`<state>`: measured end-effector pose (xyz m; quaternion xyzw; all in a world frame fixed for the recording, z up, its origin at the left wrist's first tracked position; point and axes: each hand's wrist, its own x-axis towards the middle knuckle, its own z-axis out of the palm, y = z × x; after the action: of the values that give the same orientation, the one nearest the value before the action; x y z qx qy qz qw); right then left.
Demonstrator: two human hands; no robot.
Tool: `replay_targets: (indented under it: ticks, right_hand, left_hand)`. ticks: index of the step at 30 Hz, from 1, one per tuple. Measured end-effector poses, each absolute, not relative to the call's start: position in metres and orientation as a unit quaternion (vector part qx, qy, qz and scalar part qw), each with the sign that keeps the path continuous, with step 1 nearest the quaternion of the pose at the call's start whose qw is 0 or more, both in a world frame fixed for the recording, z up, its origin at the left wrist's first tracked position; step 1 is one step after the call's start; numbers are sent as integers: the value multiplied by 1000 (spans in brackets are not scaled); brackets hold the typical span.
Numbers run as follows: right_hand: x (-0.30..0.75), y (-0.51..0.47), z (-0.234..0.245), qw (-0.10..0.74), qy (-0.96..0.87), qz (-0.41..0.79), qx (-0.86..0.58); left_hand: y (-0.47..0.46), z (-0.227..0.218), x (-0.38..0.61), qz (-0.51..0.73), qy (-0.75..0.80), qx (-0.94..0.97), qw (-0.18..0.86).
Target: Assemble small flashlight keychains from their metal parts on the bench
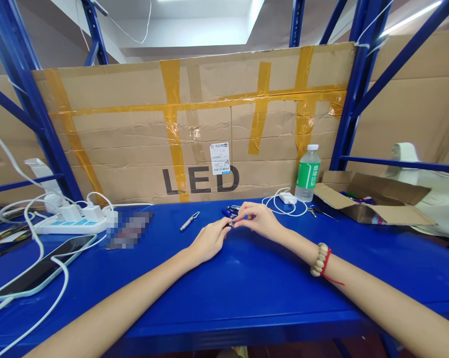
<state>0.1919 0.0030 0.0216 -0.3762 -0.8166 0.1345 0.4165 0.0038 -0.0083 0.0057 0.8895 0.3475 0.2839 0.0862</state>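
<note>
My left hand (pixel 208 242) and my right hand (pixel 260 220) meet over the middle of the blue tabletop (pixel 224 283). Between their fingertips is a small dark, shiny piece (pixel 229 224), too small and too covered to name. The left fingers are closed around it, while the right thumb and forefinger pinch at its right end. Just behind the fingertips lie some small blue and metallic items (pixel 229 212), partly hidden by the right hand. A slim silver pen-shaped item (pixel 187 223) with a wire loop at its end rests to the left of my hands.
At left, a white power strip (pixel 75 226) with plugs and trailing cables stands behind a phone (pixel 45 266). A bottle (pixel 308 174), a white charger (pixel 287 198) with its cable and an open cardboard box (pixel 373 199) are at right. A tall cardboard sheet (pixel 134 149) closes the back.
</note>
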Motion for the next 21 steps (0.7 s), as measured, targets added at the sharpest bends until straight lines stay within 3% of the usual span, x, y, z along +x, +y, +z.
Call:
replay_targets:
  ticks: [6, 21]
  right_hand:
    - [192, 3, 19, 370, -799, 255, -399]
    - [186, -6, 19, 343, -722, 374, -471]
  left_hand:
    - [-6, 3, 1, 256, 328, 905, 92]
    - [-9, 3, 2, 276, 336, 900, 46]
